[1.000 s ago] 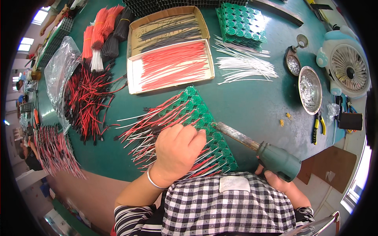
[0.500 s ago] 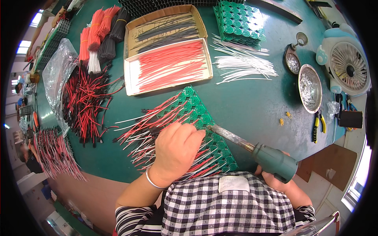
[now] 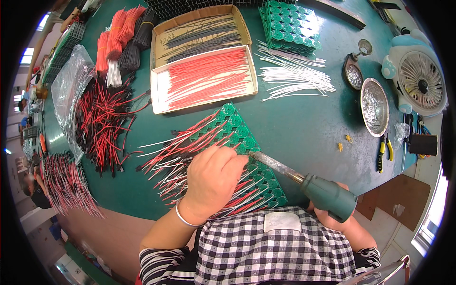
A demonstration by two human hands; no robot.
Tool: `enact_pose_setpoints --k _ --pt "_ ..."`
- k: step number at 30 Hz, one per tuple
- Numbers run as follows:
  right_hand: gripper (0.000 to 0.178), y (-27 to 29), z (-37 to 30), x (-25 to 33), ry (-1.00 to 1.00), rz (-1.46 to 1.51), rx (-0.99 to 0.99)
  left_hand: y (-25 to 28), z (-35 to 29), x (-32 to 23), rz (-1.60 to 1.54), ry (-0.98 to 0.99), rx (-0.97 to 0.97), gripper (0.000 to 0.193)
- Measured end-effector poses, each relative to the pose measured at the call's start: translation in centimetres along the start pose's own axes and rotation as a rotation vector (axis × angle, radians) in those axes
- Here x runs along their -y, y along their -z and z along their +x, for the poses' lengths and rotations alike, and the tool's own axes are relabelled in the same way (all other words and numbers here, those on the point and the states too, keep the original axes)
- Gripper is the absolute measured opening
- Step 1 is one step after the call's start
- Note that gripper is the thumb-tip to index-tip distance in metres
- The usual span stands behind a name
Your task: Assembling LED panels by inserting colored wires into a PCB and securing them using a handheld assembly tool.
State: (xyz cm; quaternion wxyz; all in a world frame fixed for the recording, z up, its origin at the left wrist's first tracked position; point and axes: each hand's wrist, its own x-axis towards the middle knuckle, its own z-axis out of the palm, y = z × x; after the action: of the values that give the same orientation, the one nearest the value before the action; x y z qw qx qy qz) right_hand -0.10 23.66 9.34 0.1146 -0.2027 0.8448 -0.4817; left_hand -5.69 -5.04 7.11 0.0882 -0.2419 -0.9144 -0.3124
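A panel of round green circuit boards (image 3: 244, 130) lies on the table in front of me, with red, white and black wires (image 3: 166, 164) spread across its left part and beyond its edge. My left hand (image 3: 211, 183) is over the panel, thumb and fingers pinched together; what is between them is hidden. The right hand (image 3: 332, 219) grips a soldering iron (image 3: 328, 197) by its dark green handle. Its metal tip points left and reaches the panel right beside my left fingertips.
Boxes of red wires (image 3: 206, 78) and dark wires (image 3: 202, 40) stand behind. White wires (image 3: 297, 80) lie beside stacked green boards (image 3: 292, 28). To the right are a metal bowl (image 3: 374, 107), a fan (image 3: 420, 78) and yellow-black cutters (image 3: 381, 154); at left, a red-black wire heap (image 3: 102, 123).
The soldering iron's handle has tipped slightly left and down, while its tip stays near the left fingertips. My left hand has hardly moved.
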Motion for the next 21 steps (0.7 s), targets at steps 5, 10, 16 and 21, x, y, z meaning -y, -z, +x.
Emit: enact_pose_setpoints --k 5,10,16,21 --pt "0.020 0.5 -0.9 0.2 -0.068 -0.051 -0.002 0.0 -0.1 0.0 -0.007 0.005 0.000 0.022" --pt "0.019 0.8 -0.6 1.4 -0.258 0.119 -0.027 -0.1 -0.1 0.1 -0.007 0.009 0.001 0.022" --pt "0.021 0.8 -1.1 0.2 -0.027 -0.070 0.018 0.0 -0.1 -0.1 -0.022 0.007 -0.011 0.021" --pt "0.023 0.5 -0.7 0.3 -0.026 -0.032 0.006 0.1 -0.3 0.0 -0.002 0.016 -0.019 0.021"
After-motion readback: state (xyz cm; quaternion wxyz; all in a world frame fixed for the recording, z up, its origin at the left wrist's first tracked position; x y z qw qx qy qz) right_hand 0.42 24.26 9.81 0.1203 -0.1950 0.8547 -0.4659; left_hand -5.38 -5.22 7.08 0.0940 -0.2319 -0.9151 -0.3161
